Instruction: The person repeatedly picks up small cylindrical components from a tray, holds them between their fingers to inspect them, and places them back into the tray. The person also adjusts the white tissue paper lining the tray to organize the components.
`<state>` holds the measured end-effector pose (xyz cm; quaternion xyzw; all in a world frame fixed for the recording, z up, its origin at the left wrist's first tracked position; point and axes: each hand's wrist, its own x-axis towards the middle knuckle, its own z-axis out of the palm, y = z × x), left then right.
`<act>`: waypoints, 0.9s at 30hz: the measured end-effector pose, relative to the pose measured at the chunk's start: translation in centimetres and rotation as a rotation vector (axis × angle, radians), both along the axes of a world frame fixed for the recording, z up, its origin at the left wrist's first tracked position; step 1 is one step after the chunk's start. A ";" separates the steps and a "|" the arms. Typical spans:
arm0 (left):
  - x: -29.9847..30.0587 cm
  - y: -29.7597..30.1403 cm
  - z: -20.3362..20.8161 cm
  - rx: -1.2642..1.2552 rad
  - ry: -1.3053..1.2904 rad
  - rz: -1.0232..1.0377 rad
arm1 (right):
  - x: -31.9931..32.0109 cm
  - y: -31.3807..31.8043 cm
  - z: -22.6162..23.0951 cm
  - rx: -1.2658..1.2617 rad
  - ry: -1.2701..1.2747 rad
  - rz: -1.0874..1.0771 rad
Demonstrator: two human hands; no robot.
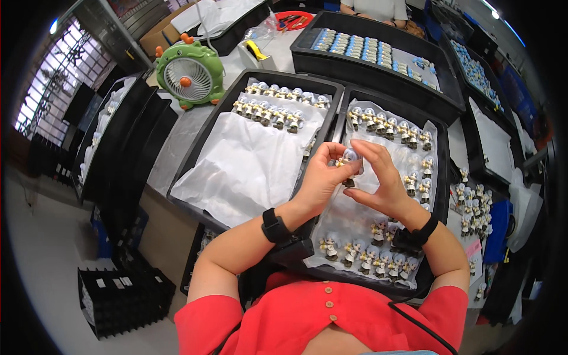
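Note:
Above the right tray, a small figurine with pale lilac hair, a white-and-gold outfit and a dark base is pinched between the thumb and fingers of my left hand. My right hand curves around its other side, thumb and index finger wide apart near its base and head. Whether those fingertips touch it I cannot tell. Beneath both hands lies the black right tray, lined with white sheet and holding rows of similar figurines. Part of this tray is hidden by my hands and forearms.
Left of it, another black tray has figurines along its far end. A green fan and a tape dispenser stand beyond. Farther back is a deep bin of small parts, near another person. Loose figurines cluster at right.

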<state>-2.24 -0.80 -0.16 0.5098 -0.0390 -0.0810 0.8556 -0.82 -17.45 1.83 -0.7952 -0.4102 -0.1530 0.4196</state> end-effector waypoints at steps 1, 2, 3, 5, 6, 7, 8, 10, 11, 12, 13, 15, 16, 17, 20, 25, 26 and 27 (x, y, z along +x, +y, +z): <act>0.0 -0.2 0.0 0.018 -0.040 0.036 | 0.0 0.1 0.1 -0.056 -0.018 0.026; 0.0 -0.3 0.0 0.048 -0.040 0.049 | -0.1 0.1 0.1 -0.052 0.020 0.029; -0.1 -0.3 -0.1 0.082 -0.041 0.061 | -0.2 0.3 -0.2 -0.044 0.056 0.031; 0.1 -0.5 -0.7 0.202 -0.084 0.118 | -0.4 0.9 0.2 -0.036 0.098 0.026; 0.1 -0.5 -0.8 0.236 -0.089 0.138 | -0.4 1.1 0.4 -0.099 0.067 0.024; 0.1 -0.4 -0.9 0.270 -0.092 0.158 | -0.2 1.1 0.7 -0.162 0.035 0.021; 0.1 -0.4 -1.0 0.303 -0.096 0.178 | 0.0 1.3 1.1 -0.224 0.003 0.019; 0.4 -0.5 -1.3 0.266 -0.105 0.244 | 0.7 2.0 2.5 -0.296 -0.026 0.010; 0.5 -0.5 -1.4 0.289 -0.143 0.336 | 1.4 2.2 3.1 -0.316 -0.031 0.009; 0.7 -0.5 -1.2 0.311 -0.183 0.421 | 2.2 2.3 3.6 -0.338 -0.037 -0.001; 1.1 -0.3 -0.9 0.193 -0.155 0.452 | 3.5 2.4 3.7 -0.291 -0.065 -0.043; 2.2 0.9 -0.2 0.134 -0.130 0.583 | 6.3 3.3 4.9 -0.257 0.080 -0.069; 2.9 1.5 -0.1 0.112 -0.137 0.667 | 7.6 3.8 4.9 -0.246 0.139 -0.104; 3.7 2.1 -0.7 0.134 -0.081 0.564 | 8.7 4.5 4.9 -0.267 0.145 -0.113; 5.0 3.3 -2.4 0.396 -0.001 0.269 | 11.6 7.1 3.8 -0.337 0.185 -0.128; 3.8 3.5 -0.4 1.267 -0.118 0.123 | 14.8 9.6 0.4 -0.512 0.177 -0.117; 3.7 3.6 0.0 1.335 -0.115 0.124 | 15.2 9.9 0.2 -0.544 0.215 -0.116; 3.5 3.8 0.9 1.326 -0.050 0.009 | 15.3 10.2 0.1 -0.579 0.255 -0.111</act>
